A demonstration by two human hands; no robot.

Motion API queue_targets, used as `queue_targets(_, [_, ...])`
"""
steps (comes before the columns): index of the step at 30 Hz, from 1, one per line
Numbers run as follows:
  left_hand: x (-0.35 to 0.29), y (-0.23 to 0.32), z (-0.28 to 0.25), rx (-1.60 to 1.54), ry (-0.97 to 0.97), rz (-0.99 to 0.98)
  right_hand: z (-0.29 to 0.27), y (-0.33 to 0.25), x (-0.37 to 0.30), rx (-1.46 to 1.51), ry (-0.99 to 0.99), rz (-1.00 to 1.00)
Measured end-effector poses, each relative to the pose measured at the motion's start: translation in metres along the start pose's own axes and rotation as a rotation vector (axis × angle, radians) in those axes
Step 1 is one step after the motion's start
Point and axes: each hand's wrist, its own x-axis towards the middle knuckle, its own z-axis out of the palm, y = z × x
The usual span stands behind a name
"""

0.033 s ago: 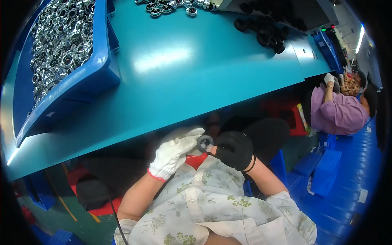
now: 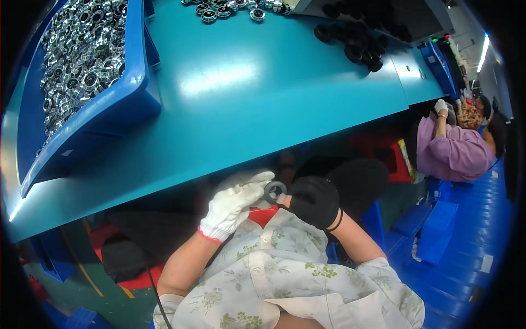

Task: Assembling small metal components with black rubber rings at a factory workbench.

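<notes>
A single head-worn fisheye view looks steeply down from above the person's chest. It faces forward over the teal desk (image 2: 263,93), whose near edge bends across the middle. The left hand (image 2: 233,205) and right hand (image 2: 315,200) sit close, low in centre, under that edge. A blue bin (image 2: 118,104) fills the upper left; a co-worker (image 2: 452,151) shows far right.

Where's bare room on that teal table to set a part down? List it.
Free: the wide middle of the teal table, between the blue bin and the black parts. Crowded: the far edge with metal rings.
</notes>
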Motion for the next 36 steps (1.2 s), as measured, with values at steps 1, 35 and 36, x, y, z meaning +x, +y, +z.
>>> queue_targets(1, [0.000,-0.001,-0.001,-0.002,0.000,-0.001,0.000,0.000,-0.001,0.000,-0.002,0.000])
queue_targets(35, [0.002,0.000,-0.003,0.119,0.141,-0.113,0.005,-0.017,0.010,0.533,-0.031,0.668])
queue_targets(36, [0.002,0.002,-0.002,0.050,0.140,-0.150,0.002,-0.014,0.014,0.114,-0.100,0.332])
